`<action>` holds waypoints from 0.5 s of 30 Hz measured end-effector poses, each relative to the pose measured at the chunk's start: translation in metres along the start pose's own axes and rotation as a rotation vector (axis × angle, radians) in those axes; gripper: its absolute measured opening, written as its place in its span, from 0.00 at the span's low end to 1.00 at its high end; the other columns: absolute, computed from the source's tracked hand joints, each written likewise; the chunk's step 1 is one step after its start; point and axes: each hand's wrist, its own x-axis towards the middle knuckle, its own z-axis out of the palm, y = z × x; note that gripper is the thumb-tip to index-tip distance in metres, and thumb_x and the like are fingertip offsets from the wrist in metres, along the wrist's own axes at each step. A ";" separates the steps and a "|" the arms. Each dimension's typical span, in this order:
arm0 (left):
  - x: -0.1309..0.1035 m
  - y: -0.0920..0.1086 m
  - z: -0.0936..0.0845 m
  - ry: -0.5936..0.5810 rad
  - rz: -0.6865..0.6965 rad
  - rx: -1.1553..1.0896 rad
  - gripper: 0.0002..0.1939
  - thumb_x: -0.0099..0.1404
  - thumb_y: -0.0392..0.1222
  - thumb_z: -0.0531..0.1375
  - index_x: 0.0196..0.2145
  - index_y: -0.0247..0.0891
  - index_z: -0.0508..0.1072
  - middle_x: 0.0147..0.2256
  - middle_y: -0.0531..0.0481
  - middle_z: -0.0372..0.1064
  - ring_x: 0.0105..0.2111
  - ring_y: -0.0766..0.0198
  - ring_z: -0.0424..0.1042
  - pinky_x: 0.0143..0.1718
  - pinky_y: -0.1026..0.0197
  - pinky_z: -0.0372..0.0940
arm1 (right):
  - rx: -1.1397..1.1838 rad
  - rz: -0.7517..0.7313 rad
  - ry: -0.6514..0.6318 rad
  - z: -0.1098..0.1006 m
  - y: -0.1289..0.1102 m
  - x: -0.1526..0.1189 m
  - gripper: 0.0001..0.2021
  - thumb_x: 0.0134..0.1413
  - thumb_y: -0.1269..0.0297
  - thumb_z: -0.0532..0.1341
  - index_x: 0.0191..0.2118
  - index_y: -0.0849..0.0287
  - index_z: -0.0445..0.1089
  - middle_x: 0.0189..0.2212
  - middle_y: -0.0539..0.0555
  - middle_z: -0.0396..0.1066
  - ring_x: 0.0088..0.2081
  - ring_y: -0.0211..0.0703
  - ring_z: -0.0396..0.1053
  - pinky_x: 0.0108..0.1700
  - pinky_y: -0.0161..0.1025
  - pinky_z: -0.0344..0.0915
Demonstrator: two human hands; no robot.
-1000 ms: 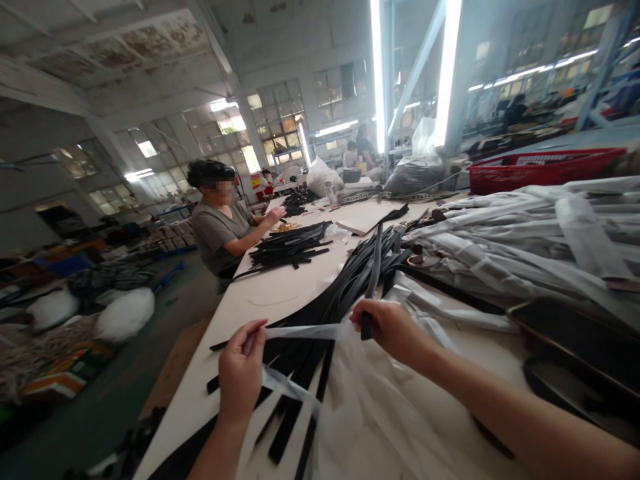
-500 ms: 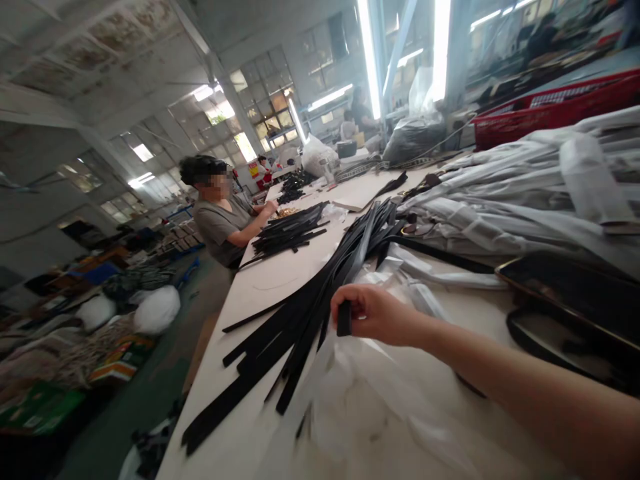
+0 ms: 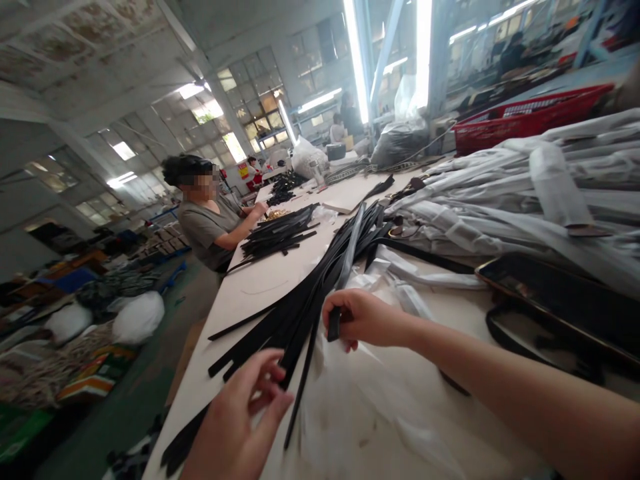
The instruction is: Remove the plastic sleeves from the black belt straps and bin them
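Black straps (image 3: 295,313) lie fanned out in a long bundle across the pale table (image 3: 260,277). My right hand (image 3: 363,319) is closed on the end of one black strap (image 3: 333,325); the rest of that strap seems to run back into the bundle. Low in the view, my left hand (image 3: 245,413) hovers over the near ends of the straps. Its fingers are curled but apart, with nothing between them. Beneath my right forearm, thin white plastic wrapping (image 3: 380,393) is spread on the table.
A heap of white-wrapped straps (image 3: 480,200) covers the right side, with a red basket (image 3: 530,117) behind it. A black bag (image 3: 560,300) lies at the right. Across the table a person (image 3: 205,213) handles things beside another pile of black straps (image 3: 280,230).
My left hand has come into view from below, over the strap ends. My right hand still grips the strap, little changed. The whole view has shifted slightly.
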 end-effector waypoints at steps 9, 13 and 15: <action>0.080 0.004 0.057 -0.144 0.046 -0.368 0.27 0.47 0.35 0.66 0.46 0.32 0.64 0.20 0.58 0.65 0.21 0.68 0.66 0.24 0.68 0.61 | 0.034 -0.118 0.232 0.004 0.011 0.004 0.08 0.46 0.68 0.64 0.33 0.60 0.66 0.26 0.50 0.70 0.25 0.35 0.69 0.25 0.30 0.67; 0.080 -0.004 0.044 -0.071 0.045 -0.423 0.27 0.48 0.40 0.67 0.45 0.32 0.64 0.18 0.60 0.61 0.18 0.72 0.60 0.21 0.70 0.54 | 0.033 -0.224 0.139 0.003 0.009 0.002 0.19 0.41 0.66 0.71 0.39 0.58 0.64 0.45 0.58 0.70 0.45 0.43 0.70 0.45 0.40 0.69; 0.079 -0.007 0.045 -0.103 0.048 -0.457 0.27 0.49 0.42 0.67 0.44 0.32 0.64 0.18 0.61 0.59 0.18 0.73 0.58 0.20 0.70 0.52 | 0.017 -0.244 0.157 0.008 0.008 0.000 0.18 0.42 0.67 0.70 0.38 0.58 0.63 0.47 0.58 0.70 0.47 0.44 0.69 0.48 0.41 0.68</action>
